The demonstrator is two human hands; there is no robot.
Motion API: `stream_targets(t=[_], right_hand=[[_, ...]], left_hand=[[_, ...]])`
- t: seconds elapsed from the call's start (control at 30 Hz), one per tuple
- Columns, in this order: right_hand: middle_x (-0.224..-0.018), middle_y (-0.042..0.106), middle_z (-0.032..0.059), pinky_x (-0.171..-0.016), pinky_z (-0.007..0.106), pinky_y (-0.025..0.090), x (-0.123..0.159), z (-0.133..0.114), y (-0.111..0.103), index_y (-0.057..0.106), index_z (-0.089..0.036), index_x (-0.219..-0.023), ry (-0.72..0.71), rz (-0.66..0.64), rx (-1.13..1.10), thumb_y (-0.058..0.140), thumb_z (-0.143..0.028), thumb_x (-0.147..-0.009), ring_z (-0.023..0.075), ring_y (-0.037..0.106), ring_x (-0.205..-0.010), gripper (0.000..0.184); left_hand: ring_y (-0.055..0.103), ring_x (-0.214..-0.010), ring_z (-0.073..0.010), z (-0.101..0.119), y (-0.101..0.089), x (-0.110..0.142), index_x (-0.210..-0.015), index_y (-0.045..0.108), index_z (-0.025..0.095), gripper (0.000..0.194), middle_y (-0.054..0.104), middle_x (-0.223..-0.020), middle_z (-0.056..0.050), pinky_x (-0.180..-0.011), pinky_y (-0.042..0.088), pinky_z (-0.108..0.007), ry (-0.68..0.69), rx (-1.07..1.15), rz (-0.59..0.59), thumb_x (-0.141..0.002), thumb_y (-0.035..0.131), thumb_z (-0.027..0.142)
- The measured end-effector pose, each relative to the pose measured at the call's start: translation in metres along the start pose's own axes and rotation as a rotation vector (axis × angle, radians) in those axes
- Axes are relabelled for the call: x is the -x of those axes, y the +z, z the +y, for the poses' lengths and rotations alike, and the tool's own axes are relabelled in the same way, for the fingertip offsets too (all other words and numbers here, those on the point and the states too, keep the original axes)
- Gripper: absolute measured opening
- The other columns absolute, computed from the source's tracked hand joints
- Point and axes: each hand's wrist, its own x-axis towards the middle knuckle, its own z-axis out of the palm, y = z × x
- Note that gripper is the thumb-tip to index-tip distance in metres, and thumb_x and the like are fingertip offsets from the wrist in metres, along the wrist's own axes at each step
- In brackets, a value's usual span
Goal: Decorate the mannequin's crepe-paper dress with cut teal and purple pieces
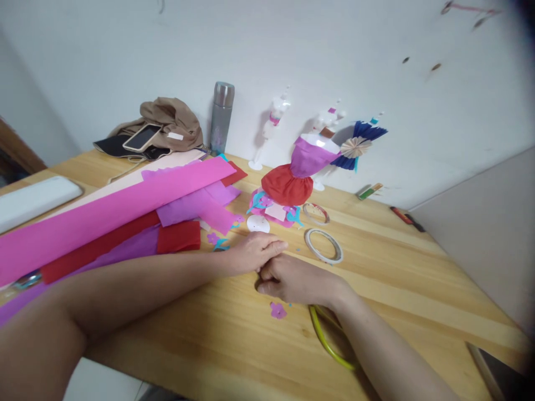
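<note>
In front of the dress (301,170), the left hand (253,252) touches the curled right hand (290,278), any grip hidden from me, and a careless sweep could crumple the loose flower (278,311).

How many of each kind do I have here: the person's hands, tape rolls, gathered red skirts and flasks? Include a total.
Hands: 2 (left hand, right hand)
Tape rolls: 2 (nearer roll, farther roll)
Gathered red skirt: 1
Flask: 1
Total: 6

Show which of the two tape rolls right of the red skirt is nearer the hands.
The front roll; the other roll looks smaller and lies behind it.
</note>
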Motion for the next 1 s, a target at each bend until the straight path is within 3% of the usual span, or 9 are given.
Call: stream_targets(t=[0.17,0.3,0.43,0.63,0.8,0.9,1.0], right_hand=[[-0.055,0.031,-0.0081,-0.059,0.03,0.021,0.0,0.002,0.0,0.031,-0.021,-0.054,-0.062,0.025,0.003,0.057,-0.001,-0.079,0.0102,0.031,-0.057,0.041],[-0.057,0.036,-0.008,-0.06,0.029,0.023,0.001,-0.002,-0.003,0.032,-0.02,-0.055,-0.091,0.035,0.016,0.06,-0.001,-0.082,0.0094,0.032,-0.058,0.044],[-0.06,0.039,-0.0076,-0.061,0.028,0.026,0.001,-0.003,-0.005,0.034,-0.02,-0.055,-0.112,0.021,0.031,0.062,-0.001,-0.083,0.0091,0.034,-0.059,0.044],[-0.067,0.049,-0.0053,-0.069,0.027,0.035,0.003,0.005,-0.003,0.049,-0.018,-0.058,-0.185,0.003,0.04,0.068,-0.005,-0.083,0.0113,0.045,-0.068,0.034],[-0.067,0.055,-0.0037,-0.066,0.025,0.036,0.008,0.002,-0.007,0.059,-0.018,-0.062,-0.273,-0.004,0.054,0.066,-0.006,-0.085,0.0123,0.047,-0.068,0.027],[-0.068,0.057,-0.004,-0.062,0.024,0.034,0.015,-0.001,-0.013,0.063,-0.018,-0.067,-0.262,0.068,0.056,0.061,-0.004,-0.087,0.0112,0.045,-0.063,0.024],[-0.067,0.06,-0.0037,-0.058,0.024,0.034,0.024,-0.004,-0.018,0.068,-0.019,-0.074,-0.241,0.242,0.063,0.059,-0.009,-0.091,0.0107,0.047,-0.059,0.021]], left_hand=[[0.046,-0.047,-0.01,0.0,-0.001,0.001,-0.059,0.047,0.022,0.057,0.048,-0.05,0.003,-0.048,0.033,-0.024,-0.052,0.149,0.028,-0.091,0.055,0.068],[0.044,-0.04,-0.008,-0.004,-0.002,-0.002,-0.052,0.044,0.022,0.073,0.045,-0.045,0.003,-0.043,0.031,-0.023,-0.033,0.371,0.215,-0.081,0.049,0.089],[0.046,-0.036,-0.0085,-0.006,-0.003,-0.006,-0.054,0.04,0.023,0.075,0.046,-0.047,0.003,-0.037,0.026,-0.023,-0.055,0.59,0.337,-0.074,0.052,0.094],[0.046,-0.036,-0.0096,-0.002,-0.003,-0.005,-0.073,0.053,0.022,0.055,0.049,-0.047,0.006,-0.036,0.025,-0.022,-0.077,0.695,0.45,-0.082,0.064,0.075],[0.045,-0.037,-0.0082,0.0,-0.005,-0.005,-0.064,0.051,0.021,0.042,0.05,-0.045,0.004,-0.039,0.028,-0.022,-0.086,0.597,0.411,-0.082,0.072,0.052],[0.046,-0.038,-0.0083,0.002,-0.007,-0.004,-0.062,0.053,0.02,0.027,0.052,-0.047,0.003,-0.041,0.028,-0.023,-0.057,0.657,0.433,-0.081,0.065,0.034],[0.051,-0.044,-0.0092,0.007,-0.009,-0.004,-0.071,0.057,0.018,0.003,0.061,-0.061,0.001,-0.043,0.031,-0.023,-0.046,0.857,0.497,-0.07,0.059,0.021]])
